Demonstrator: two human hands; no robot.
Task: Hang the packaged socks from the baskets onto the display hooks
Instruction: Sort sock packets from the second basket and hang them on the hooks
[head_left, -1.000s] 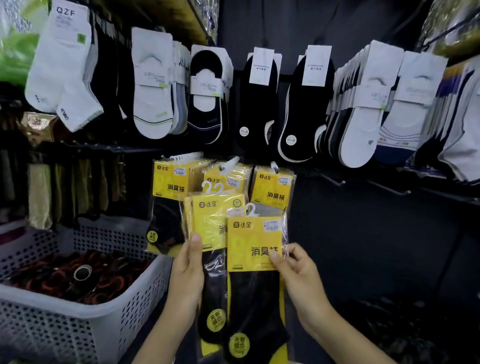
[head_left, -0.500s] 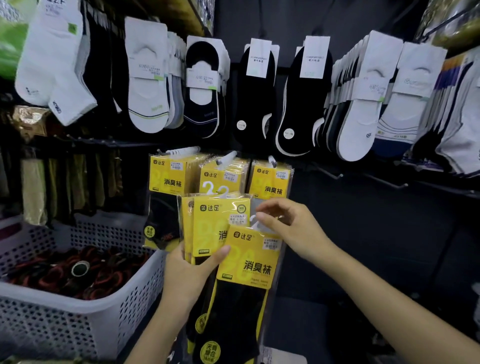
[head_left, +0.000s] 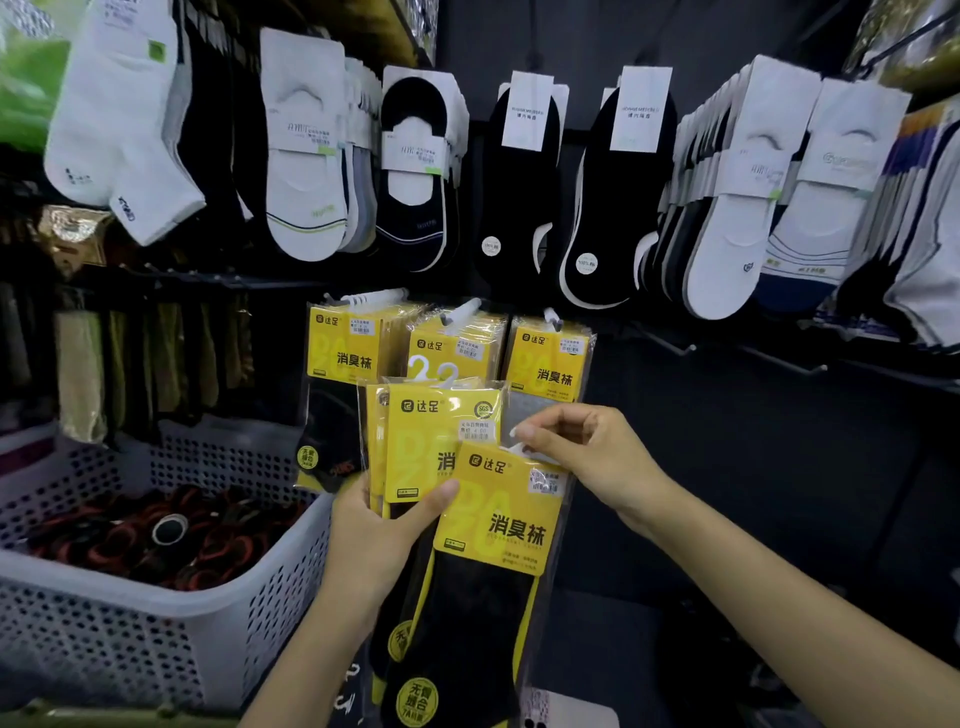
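The basket (head_left: 130, 644) at left holds dark red-and-black items. Yellow hung packs (head_left: 343, 345) fill three hooks. The left hand (head_left: 379, 540) grips a held stack (head_left: 426, 447), while the right hand (head_left: 587, 452) pinches the front pack (head_left: 498, 519) by its white hanger. With bare hooks (head_left: 670, 345) further right, much work seems left.

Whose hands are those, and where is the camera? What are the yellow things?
No machine here: these are a person's two hands, seen by a camera worn on their head. They face a shop wall hung with socks. The left hand grips a bunch of yellow sock packs. The right hand pinches the small white hanger atop the front pack. Just above, other packs hang from the wall. At the left stands a white basket holding dark and red things too blurry to name.
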